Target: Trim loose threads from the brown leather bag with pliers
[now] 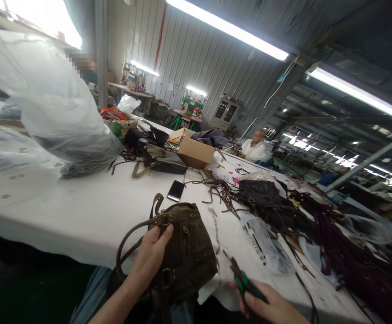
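Observation:
An olive-brown handbag (pixel 192 252) with a looped handle rests over the near table edge and my lap. My left hand (pixel 153 247) pinches the bag's upper left edge where the handle joins, thumb and fingers closed on it. To the right of the bag, my right hand (pixel 263 303) is wrapped round green-handled pliers (pixel 245 281), whose dark jaws point up and left, apart from the bag. A black phone (pixel 175 191) lies on the white table just beyond the bag.
Brown straps (pixel 224 193), dark bags (pixel 263 193), a clear plastic bag (pixel 266 245) and maroon material (pixel 344 252) cover the right side. A cardboard box (pixel 196 153) stands further back. A large filled plastic sack (pixel 57 103) is at left. A person (pixel 254 146) sits across the table.

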A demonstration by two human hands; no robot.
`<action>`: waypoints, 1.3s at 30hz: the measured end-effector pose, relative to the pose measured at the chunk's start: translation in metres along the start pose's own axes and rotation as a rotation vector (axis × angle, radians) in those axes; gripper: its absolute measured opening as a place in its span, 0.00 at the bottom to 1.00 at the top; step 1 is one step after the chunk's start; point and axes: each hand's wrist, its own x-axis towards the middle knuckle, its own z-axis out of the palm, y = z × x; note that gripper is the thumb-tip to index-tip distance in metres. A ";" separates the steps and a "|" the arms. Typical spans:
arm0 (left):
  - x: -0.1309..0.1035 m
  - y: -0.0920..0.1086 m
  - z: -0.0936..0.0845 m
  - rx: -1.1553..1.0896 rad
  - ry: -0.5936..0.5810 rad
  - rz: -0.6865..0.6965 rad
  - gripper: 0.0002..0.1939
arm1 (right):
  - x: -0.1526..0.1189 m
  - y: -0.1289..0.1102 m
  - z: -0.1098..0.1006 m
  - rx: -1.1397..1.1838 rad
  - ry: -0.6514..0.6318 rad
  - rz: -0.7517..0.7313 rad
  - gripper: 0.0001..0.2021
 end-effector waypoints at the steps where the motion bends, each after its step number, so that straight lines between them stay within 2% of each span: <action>1: 0.000 -0.003 -0.003 -0.097 -0.009 -0.057 0.22 | 0.016 0.008 -0.004 -0.081 0.113 -0.025 0.32; 4: -0.002 -0.015 -0.005 -0.367 -0.036 -0.224 0.22 | 0.070 0.032 -0.007 -0.430 0.445 0.069 0.30; 6: -0.004 -0.022 -0.004 -0.480 -0.038 -0.305 0.21 | 0.098 0.040 -0.002 -0.647 0.546 0.164 0.30; 8: -0.004 -0.026 -0.006 -0.532 -0.042 -0.344 0.22 | 0.111 0.032 0.009 -0.779 0.650 0.164 0.27; 10: -0.002 -0.027 -0.009 -0.532 -0.075 -0.353 0.22 | 0.111 0.007 0.025 -0.739 0.812 -0.032 0.20; 12: 0.001 -0.024 -0.013 -0.495 -0.111 -0.344 0.23 | 0.104 -0.031 0.046 -0.554 0.878 -0.385 0.15; 13: 0.003 -0.022 -0.014 -0.471 -0.121 -0.334 0.23 | 0.100 -0.052 0.058 -0.449 0.814 -0.563 0.14; 14: 0.004 -0.021 -0.015 -0.448 -0.125 -0.323 0.23 | 0.097 -0.073 0.069 -0.379 0.661 -0.697 0.13; 15: 0.005 -0.019 -0.015 -0.429 -0.128 -0.315 0.22 | 0.095 -0.092 0.080 -0.334 0.496 -0.771 0.13; 16: 0.006 -0.017 -0.014 -0.412 -0.127 -0.315 0.22 | 0.096 -0.108 0.089 -0.303 0.382 -0.798 0.14; 18: 0.006 -0.015 -0.014 -0.394 -0.123 -0.329 0.23 | 0.105 -0.130 0.101 -0.262 0.267 -0.797 0.16; 20: 0.004 -0.014 -0.015 -0.388 -0.108 -0.346 0.22 | 0.119 -0.138 0.105 -0.219 0.233 -0.775 0.15; 23: 0.002 -0.016 -0.021 -0.384 -0.092 -0.352 0.21 | 0.138 -0.135 0.103 -0.178 0.165 -0.773 0.10; 25: 0.002 -0.020 -0.024 -0.385 -0.068 -0.360 0.20 | 0.147 -0.132 0.101 -0.203 0.140 -0.832 0.06; 27: 0.002 -0.023 -0.025 -0.398 -0.038 -0.365 0.19 | 0.152 -0.132 0.101 -0.258 0.127 -0.915 0.06; 31: 0.006 -0.024 -0.020 -0.431 0.004 -0.332 0.19 | 0.156 -0.138 0.101 -0.434 0.154 -0.999 0.10; 36: 0.013 -0.017 -0.014 -0.420 0.175 -0.356 0.13 | 0.150 -0.146 0.107 -0.735 0.179 -1.024 0.11; 39: 0.013 -0.017 -0.016 -0.421 0.185 -0.357 0.14 | 0.141 -0.143 0.111 -0.802 0.161 -1.029 0.12</action>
